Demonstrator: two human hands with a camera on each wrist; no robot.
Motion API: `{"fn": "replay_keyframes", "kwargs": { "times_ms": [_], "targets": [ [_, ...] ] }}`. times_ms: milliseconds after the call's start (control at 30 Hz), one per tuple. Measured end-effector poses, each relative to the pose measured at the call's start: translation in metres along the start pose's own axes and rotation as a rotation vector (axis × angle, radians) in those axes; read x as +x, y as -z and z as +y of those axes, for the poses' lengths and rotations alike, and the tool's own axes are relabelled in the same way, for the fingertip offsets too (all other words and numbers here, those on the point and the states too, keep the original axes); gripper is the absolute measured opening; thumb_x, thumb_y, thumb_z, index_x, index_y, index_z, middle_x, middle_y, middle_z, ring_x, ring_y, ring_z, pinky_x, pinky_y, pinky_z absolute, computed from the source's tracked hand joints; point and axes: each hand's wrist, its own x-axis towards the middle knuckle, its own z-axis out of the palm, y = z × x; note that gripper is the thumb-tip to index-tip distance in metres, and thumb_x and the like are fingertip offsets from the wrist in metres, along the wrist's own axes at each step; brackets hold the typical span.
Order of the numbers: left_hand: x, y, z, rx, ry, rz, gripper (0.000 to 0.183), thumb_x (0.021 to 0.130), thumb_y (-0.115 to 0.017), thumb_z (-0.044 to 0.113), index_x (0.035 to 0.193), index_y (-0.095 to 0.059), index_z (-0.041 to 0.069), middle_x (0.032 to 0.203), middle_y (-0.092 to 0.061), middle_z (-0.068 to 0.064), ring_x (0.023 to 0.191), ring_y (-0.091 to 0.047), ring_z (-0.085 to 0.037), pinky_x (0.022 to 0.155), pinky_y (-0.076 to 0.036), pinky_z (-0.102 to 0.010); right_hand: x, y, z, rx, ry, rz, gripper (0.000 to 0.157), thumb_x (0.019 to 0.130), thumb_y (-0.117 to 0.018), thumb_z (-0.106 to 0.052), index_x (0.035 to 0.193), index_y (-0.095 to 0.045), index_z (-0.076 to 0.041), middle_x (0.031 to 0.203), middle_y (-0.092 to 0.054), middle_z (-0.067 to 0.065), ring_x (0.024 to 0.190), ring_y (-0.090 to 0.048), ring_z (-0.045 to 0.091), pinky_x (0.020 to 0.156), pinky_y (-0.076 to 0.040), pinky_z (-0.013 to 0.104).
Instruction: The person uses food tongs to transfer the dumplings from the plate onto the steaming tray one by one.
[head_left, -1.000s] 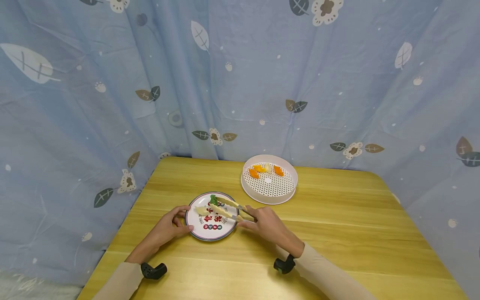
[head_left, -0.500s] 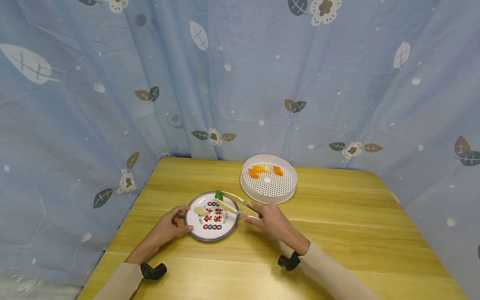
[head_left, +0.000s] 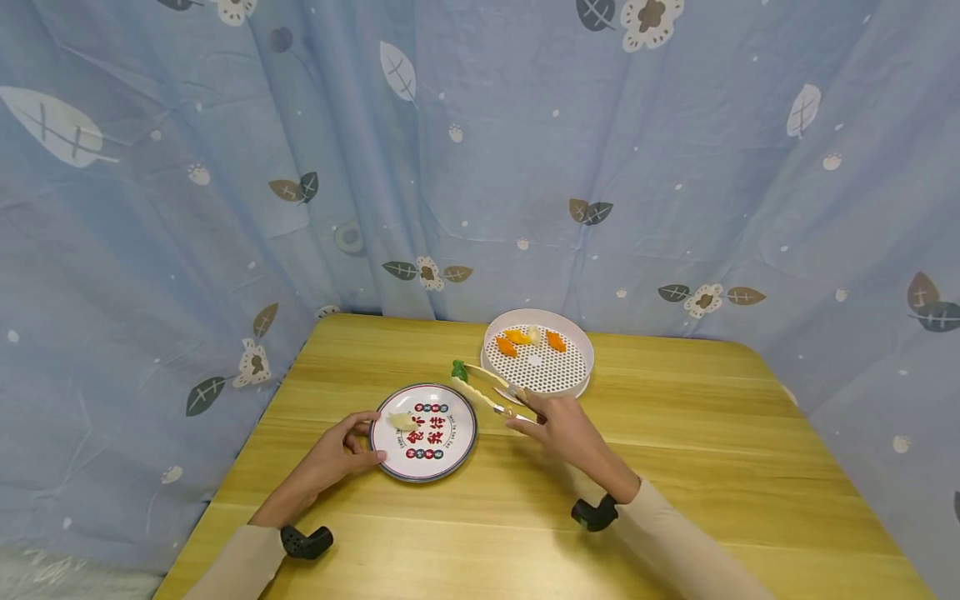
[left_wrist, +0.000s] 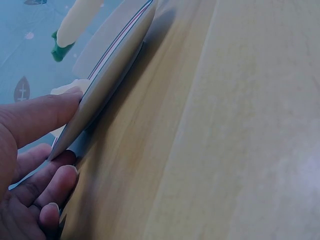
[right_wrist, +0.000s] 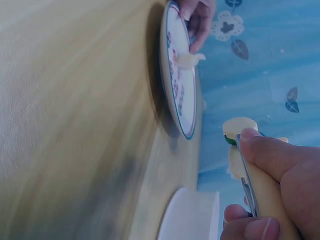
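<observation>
My left hand (head_left: 341, 454) holds the left rim of a white plate (head_left: 442, 450) with red and blue lettering, thumb on top and fingers beneath. On the plate lies a cream dumpling-shaped piece (head_left: 403, 422). In the left wrist view the thumb (left_wrist: 50, 112) presses the rim. My right hand (head_left: 566, 429) grips a pair of tongs (head_left: 480, 397) with cream arms and metal near the grip. A small green piece (head_left: 459, 371) is pinched between their tips, past the plate's upper right edge. The right wrist view shows the tongs from behind, the green piece mostly hidden.
Behind the tongs stands a round, pale, perforated tray (head_left: 562, 375) with a raised wall. Inside it lie orange pieces (head_left: 556, 341), a yellow piece (head_left: 516, 337) and a whitish one (head_left: 534, 335). The wooden table (head_left: 712, 442) ends at a blue patterned curtain (head_left: 495, 167).
My right hand has moved right and slightly away from me, carrying the green piece in the tongs from over the plate to beyond its rim. The left hand and plate stay put.
</observation>
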Motion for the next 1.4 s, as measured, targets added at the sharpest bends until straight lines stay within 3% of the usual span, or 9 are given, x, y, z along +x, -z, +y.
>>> {"fn": "replay_keyframes", "kwargs": {
  "times_ms": [267,467,700,1000,1400],
  "targets": [
    [0.0,0.001,0.001,-0.003,0.009,-0.003,0.068,0.084,-0.087,0.018,0.143,-0.055,0.01,0.119,-0.058,-0.014,0.083,-0.049,-0.024,0.065,-0.04,-0.028,-0.001,0.01,0.016,-0.013,-0.059,0.018,0.051,0.087,-0.082,-0.038,0.125,-0.074,-0.005,0.066,-0.045,-0.007,0.059,-0.038,0.005,0.055,-0.035,0.024],
    [0.0,0.001,0.0,-0.003,0.004,-0.002,0.068,0.084,-0.087,0.018,0.143,-0.055,0.01,0.119,-0.058,-0.013,0.082,-0.049,-0.024,0.065,-0.041,-0.028,-0.001,0.019,0.026,-0.002,-0.139,0.014,0.061,0.089,-0.08,-0.04,0.135,-0.066,-0.003,0.058,-0.042,-0.011,0.051,-0.031,0.003,0.051,-0.032,0.025],
    [-0.001,0.001,0.0,-0.009,-0.002,-0.007,0.068,0.085,-0.087,0.018,0.144,-0.054,0.01,0.12,-0.059,-0.013,0.082,-0.05,-0.024,0.065,-0.041,-0.028,-0.003,0.025,0.04,-0.019,-0.155,0.018,0.061,0.09,-0.08,-0.04,0.135,-0.065,-0.002,0.057,-0.041,-0.009,0.052,-0.032,0.004,0.05,-0.031,0.025],
    [-0.001,0.001,0.001,-0.013,-0.006,-0.008,0.069,0.085,-0.087,0.018,0.145,-0.053,0.01,0.12,-0.059,-0.013,0.082,-0.049,-0.024,0.064,-0.04,-0.028,-0.005,0.032,0.061,-0.056,-0.247,0.001,0.063,0.091,-0.078,-0.043,0.136,-0.064,-0.001,0.06,-0.031,-0.008,0.053,-0.029,0.009,0.05,-0.028,0.026],
    [-0.002,0.001,0.0,-0.021,-0.005,-0.007,0.069,0.085,-0.087,0.016,0.145,-0.053,0.009,0.12,-0.059,-0.014,0.081,-0.049,-0.024,0.063,-0.04,-0.028,-0.002,0.037,0.077,-0.099,-0.269,-0.026,0.059,0.092,-0.078,-0.039,0.133,-0.066,0.002,0.061,-0.031,-0.005,0.054,-0.03,0.012,0.051,-0.028,0.029]
  ]
}}
